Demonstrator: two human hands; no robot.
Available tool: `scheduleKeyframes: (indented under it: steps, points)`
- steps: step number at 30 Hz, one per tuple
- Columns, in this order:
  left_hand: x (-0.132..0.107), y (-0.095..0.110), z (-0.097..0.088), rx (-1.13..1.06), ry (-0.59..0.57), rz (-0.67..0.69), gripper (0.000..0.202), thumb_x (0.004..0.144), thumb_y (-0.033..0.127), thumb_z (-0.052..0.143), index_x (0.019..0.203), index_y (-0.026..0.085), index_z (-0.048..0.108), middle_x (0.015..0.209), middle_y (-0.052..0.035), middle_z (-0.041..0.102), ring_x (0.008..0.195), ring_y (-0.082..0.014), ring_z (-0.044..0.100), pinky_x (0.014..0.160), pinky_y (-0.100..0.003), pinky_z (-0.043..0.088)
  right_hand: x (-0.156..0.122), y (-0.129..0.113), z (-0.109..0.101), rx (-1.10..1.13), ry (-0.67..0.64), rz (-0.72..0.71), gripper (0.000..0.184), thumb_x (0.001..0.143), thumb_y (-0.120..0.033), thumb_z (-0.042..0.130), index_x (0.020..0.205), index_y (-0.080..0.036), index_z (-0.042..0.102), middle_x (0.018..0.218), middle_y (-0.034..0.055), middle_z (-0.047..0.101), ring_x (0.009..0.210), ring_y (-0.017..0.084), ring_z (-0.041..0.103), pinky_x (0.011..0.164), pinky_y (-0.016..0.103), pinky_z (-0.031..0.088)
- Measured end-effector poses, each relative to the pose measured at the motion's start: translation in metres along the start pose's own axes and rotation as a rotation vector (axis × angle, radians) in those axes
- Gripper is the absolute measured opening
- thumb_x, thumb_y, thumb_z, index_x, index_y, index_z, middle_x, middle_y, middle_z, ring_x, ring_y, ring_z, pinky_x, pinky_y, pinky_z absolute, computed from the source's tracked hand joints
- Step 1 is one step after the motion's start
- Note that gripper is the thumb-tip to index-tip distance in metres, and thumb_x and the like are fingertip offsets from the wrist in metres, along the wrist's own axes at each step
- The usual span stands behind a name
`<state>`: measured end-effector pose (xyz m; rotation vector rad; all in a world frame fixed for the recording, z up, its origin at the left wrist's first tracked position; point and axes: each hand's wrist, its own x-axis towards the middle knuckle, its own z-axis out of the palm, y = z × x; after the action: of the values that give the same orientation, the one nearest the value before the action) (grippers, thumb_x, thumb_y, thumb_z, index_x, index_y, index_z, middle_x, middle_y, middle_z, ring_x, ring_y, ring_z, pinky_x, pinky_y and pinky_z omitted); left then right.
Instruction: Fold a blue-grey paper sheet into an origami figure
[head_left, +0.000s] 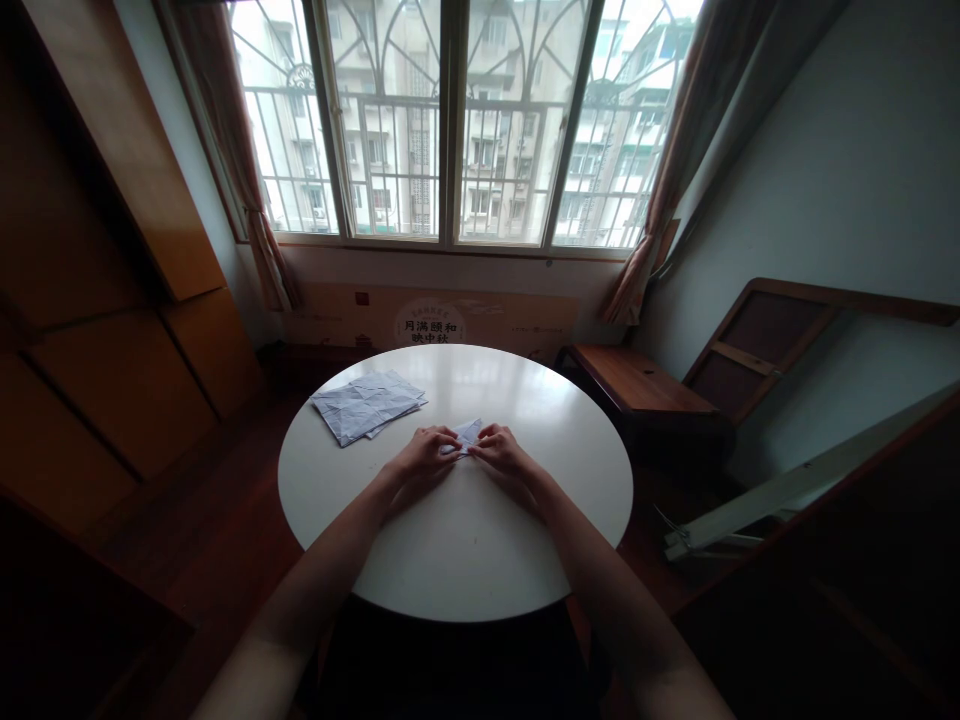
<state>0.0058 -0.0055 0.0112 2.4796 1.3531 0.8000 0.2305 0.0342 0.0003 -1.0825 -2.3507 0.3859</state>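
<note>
A small folded piece of paper, pale and pointed at its upper right, is held just above or on the white round table. My left hand pinches its left side, with the fingers bent over it. From the other side my right hand grips the right edge between thumb and fingers. The two hands almost meet at the paper's near edge, and they cover part of it. Left of my left hand lies a stack of creased paper sheets, loosely piled.
Beyond the table a long printed cardboard panel leans under the barred window. A low wooden bench stands at the right, near a folded wooden frame against the wall. Wooden cabinets line the left side.
</note>
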Motion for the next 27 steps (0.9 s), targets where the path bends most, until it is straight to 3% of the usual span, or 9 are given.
scheduleKeyframes:
  steps: [3, 7, 10, 13, 17, 27]
  points:
    - [0.001, -0.001, 0.001, -0.043, 0.020, 0.022, 0.028, 0.084, 0.041, 0.064, 0.107, 0.027, 0.074, 0.101, -0.0039, 0.074, 0.093, -0.0208, 0.068, 0.090, -0.031, 0.047, 0.001, 0.004, 0.002, -0.045, 0.034, 0.047, 0.029, 0.087, -0.045, 0.059, 0.085, -0.026, 0.080, 0.104, 0.0092, 0.067, 0.104, 0.025, 0.055, 0.094, 0.037, 0.042]
    - [0.003, -0.005, 0.005, -0.131, 0.047, 0.018, 0.033, 0.088, 0.030, 0.059, 0.119, 0.024, 0.067, 0.096, -0.0041, 0.075, 0.088, -0.0189, 0.069, 0.086, -0.030, 0.051, 0.001, 0.006, 0.003, -0.048, 0.034, 0.070, 0.029, 0.087, -0.046, 0.059, 0.086, -0.025, 0.079, 0.104, 0.0092, 0.066, 0.103, 0.025, 0.055, 0.093, 0.037, 0.042]
    - [0.005, -0.009, 0.008, -0.119, 0.088, 0.037, 0.033, 0.085, 0.021, 0.059, 0.116, 0.021, 0.068, 0.108, -0.0075, 0.072, 0.093, -0.0185, 0.068, 0.088, -0.030, 0.051, 0.001, 0.007, 0.004, -0.047, 0.038, 0.071, 0.027, 0.085, -0.045, 0.060, 0.089, -0.026, 0.079, 0.105, 0.0088, 0.066, 0.102, 0.025, 0.055, 0.092, 0.037, 0.042]
    - [0.005, -0.011, 0.011, -0.052, 0.104, 0.007, 0.028, 0.082, 0.021, 0.062, 0.109, 0.021, 0.072, 0.117, -0.0078, 0.068, 0.103, -0.0206, 0.066, 0.095, -0.032, 0.050, 0.001, 0.008, 0.006, -0.045, 0.043, 0.068, 0.025, 0.085, -0.043, 0.061, 0.090, -0.026, 0.079, 0.104, 0.0088, 0.067, 0.101, 0.025, 0.056, 0.092, 0.037, 0.043]
    - [0.004, -0.012, 0.012, -0.033, 0.063, -0.004, 0.021, 0.087, 0.027, 0.059, 0.099, 0.022, 0.076, 0.114, -0.0070, 0.071, 0.102, -0.0209, 0.067, 0.096, -0.033, 0.050, 0.002, 0.008, 0.005, -0.020, 0.031, 0.069, 0.023, 0.085, -0.040, 0.062, 0.090, -0.025, 0.079, 0.104, 0.0092, 0.067, 0.100, 0.024, 0.057, 0.092, 0.036, 0.043]
    - [0.003, -0.006, 0.009, -0.014, 0.038, 0.006, 0.021, 0.088, 0.027, 0.059, 0.100, 0.022, 0.076, 0.114, -0.0071, 0.071, 0.103, -0.0210, 0.066, 0.095, -0.032, 0.050, 0.003, 0.008, 0.003, 0.026, 0.016, 0.099, 0.024, 0.085, -0.039, 0.062, 0.092, -0.024, 0.078, 0.103, 0.0091, 0.068, 0.098, 0.023, 0.060, 0.090, 0.034, 0.045]
